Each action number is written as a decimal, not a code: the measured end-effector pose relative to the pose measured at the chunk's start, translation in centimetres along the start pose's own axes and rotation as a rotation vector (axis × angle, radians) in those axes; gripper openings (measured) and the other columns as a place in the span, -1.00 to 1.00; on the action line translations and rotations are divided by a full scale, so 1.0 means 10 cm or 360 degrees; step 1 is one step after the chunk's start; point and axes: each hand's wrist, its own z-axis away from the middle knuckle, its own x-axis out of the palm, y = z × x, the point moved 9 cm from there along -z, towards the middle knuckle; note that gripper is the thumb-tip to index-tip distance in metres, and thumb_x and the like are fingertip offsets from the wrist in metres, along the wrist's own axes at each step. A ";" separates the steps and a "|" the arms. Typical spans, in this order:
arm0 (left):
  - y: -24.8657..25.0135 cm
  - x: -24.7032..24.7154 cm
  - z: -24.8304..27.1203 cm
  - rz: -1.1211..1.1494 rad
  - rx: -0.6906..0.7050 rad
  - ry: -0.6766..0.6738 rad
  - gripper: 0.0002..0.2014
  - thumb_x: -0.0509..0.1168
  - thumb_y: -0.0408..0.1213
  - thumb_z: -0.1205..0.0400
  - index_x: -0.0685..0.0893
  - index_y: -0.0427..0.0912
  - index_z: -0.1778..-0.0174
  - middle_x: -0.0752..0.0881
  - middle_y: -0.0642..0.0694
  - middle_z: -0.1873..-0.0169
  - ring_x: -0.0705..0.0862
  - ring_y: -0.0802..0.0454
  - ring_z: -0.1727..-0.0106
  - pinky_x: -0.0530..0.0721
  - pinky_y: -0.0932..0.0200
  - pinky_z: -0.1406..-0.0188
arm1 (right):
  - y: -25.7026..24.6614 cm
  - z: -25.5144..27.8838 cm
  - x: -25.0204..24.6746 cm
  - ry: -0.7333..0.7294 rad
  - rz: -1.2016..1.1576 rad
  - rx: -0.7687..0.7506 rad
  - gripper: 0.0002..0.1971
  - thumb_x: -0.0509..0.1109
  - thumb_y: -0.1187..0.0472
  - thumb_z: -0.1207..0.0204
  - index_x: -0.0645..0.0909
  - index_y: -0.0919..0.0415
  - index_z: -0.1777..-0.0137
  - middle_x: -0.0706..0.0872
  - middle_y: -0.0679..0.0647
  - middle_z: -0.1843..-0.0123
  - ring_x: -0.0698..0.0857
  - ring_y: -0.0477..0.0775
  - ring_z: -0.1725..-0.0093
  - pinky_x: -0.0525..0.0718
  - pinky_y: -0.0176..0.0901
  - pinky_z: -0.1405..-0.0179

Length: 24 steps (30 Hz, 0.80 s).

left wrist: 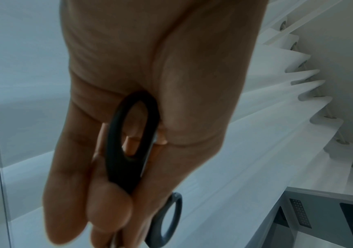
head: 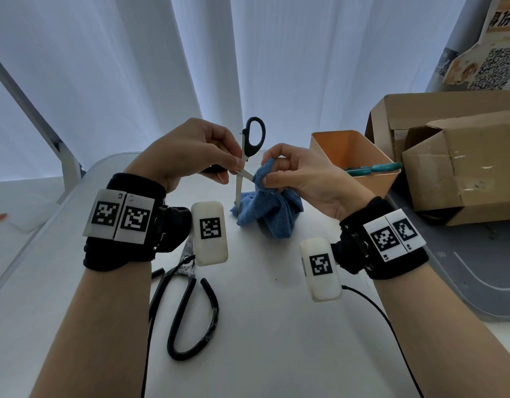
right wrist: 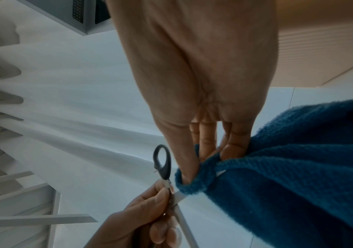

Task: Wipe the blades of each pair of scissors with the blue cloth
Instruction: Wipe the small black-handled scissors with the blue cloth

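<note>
Left hand (head: 190, 150) clamped at the pivot of the black-handled scissors (head: 249, 145), blades spread at frame centre. Right hand (head: 299, 173) pinching the blue cloth (head: 269, 208) around the blade angling right; likely wipe outward along it.

Black-handled scissors (head: 249, 145) held open above the table, one blade wrapped in blue cloth (head: 266, 208).

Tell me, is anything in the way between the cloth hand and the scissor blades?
Nothing visible. The right hand already pinches the blue cloth around one blade of the open black-handled scissors, which the left hand grips near the pivot. The other blade points down, bare, beside the cloth's hanging part.
</note>
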 end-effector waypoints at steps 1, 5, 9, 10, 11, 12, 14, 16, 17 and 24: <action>0.00 -0.01 0.00 0.0003 -0.0001 0.0004 -0.94 0.47 -0.50 -0.54 0.76 -0.30 0.12 0.82 -0.14 0.36 0.72 0.05 0.42 0.81 0.20 0.21 | 0.00 0.00 -0.01 0.0000 -0.0007 -0.0005 -0.74 0.46 0.53 -0.52 0.59 0.26 -0.11 0.68 0.36 0.07 0.68 0.21 0.02 0.64 -0.07 -0.06; -0.02 -0.03 0.00 -0.0005 -0.0012 0.0006 -0.94 0.48 -0.48 -0.54 0.77 -0.31 0.12 0.82 -0.15 0.35 0.73 0.03 0.39 0.81 0.19 0.20 | -0.01 -0.01 0.00 -0.0051 -0.0008 -0.0023 -0.66 0.34 0.66 -0.50 0.60 0.27 -0.13 0.75 0.11 0.22 0.72 0.08 0.07 0.70 -0.19 -0.10; -0.03 -0.04 0.01 0.0018 -0.0018 0.0019 -0.95 0.48 -0.48 -0.54 0.76 -0.30 0.12 0.82 -0.14 0.37 0.71 0.03 0.41 0.80 0.20 0.22 | -0.05 0.01 -0.13 0.0108 -0.0136 -0.0068 -0.71 0.40 0.60 -0.51 0.59 0.28 -0.13 0.78 0.13 0.18 0.73 0.01 0.16 0.68 -0.24 0.11; -0.03 -0.04 0.01 0.0016 -0.0022 0.0012 -0.95 0.48 -0.48 -0.54 0.77 -0.31 0.12 0.82 -0.15 0.36 0.71 0.03 0.40 0.80 0.20 0.22 | -0.06 0.01 -0.17 0.0158 -0.0197 -0.0084 -0.73 0.42 0.57 -0.53 0.60 0.27 -0.12 0.79 0.12 0.17 0.73 -0.02 0.18 0.67 -0.26 0.15; -0.03 -0.03 0.01 0.0008 -0.0026 -0.0002 -0.95 0.48 -0.48 -0.54 0.77 -0.31 0.12 0.82 -0.17 0.34 0.71 0.03 0.40 0.80 0.20 0.22 | -0.07 0.01 -0.19 0.0192 -0.0247 -0.0101 -0.76 0.42 0.54 -0.54 0.60 0.26 -0.11 0.80 0.09 0.17 0.73 -0.04 0.19 0.66 -0.27 0.17; -0.03 -0.01 0.01 -0.0002 -0.0026 -0.0017 -0.95 0.48 -0.48 -0.53 0.77 -0.32 0.12 0.82 -0.17 0.34 0.71 0.03 0.40 0.80 0.19 0.22 | -0.09 0.01 -0.19 0.0205 -0.0279 -0.0114 -0.78 0.42 0.52 -0.55 0.60 0.25 -0.09 0.81 0.08 0.16 0.73 -0.05 0.20 0.66 -0.26 0.18; 0.00 0.04 0.00 -0.0026 -0.0016 -0.0038 -0.95 0.48 -0.49 -0.53 0.77 -0.32 0.14 0.81 -0.16 0.37 0.71 0.03 0.40 0.80 0.19 0.23 | -0.11 0.01 -0.11 0.0175 -0.0275 -0.0118 -0.80 0.42 0.50 -0.56 0.59 0.26 -0.09 0.80 0.13 0.11 0.72 0.01 0.15 0.66 -0.22 0.12; 0.02 0.08 -0.02 -0.0055 -0.0006 -0.0047 -0.95 0.47 -0.50 -0.54 0.76 -0.31 0.15 0.80 -0.11 0.42 0.71 0.04 0.41 0.81 0.17 0.22 | -0.11 0.02 -0.01 0.0126 -0.0206 -0.0101 -0.78 0.44 0.49 -0.55 0.58 0.26 -0.11 0.80 0.21 0.05 0.72 0.13 0.04 0.66 -0.14 0.02; 0.02 0.09 -0.03 -0.0067 -0.0004 -0.0049 -0.95 0.46 -0.51 -0.54 0.76 -0.30 0.15 0.79 -0.09 0.44 0.71 0.05 0.41 0.82 0.17 0.21 | -0.11 0.02 0.02 0.0116 -0.0179 -0.0093 -0.77 0.46 0.49 -0.54 0.58 0.25 -0.11 0.80 0.23 0.04 0.73 0.17 0.01 0.68 -0.10 -0.03; 0.04 0.15 -0.02 -0.0042 0.0010 -0.0076 -0.95 0.48 -0.50 -0.52 0.76 -0.31 0.16 0.80 -0.13 0.40 0.71 0.01 0.40 0.81 0.16 0.19 | -0.10 0.04 0.05 0.0009 -0.0071 -0.0036 -0.62 0.39 0.64 -0.47 0.54 0.21 -0.13 0.71 0.44 0.00 0.68 0.28 -0.01 0.65 0.11 -0.29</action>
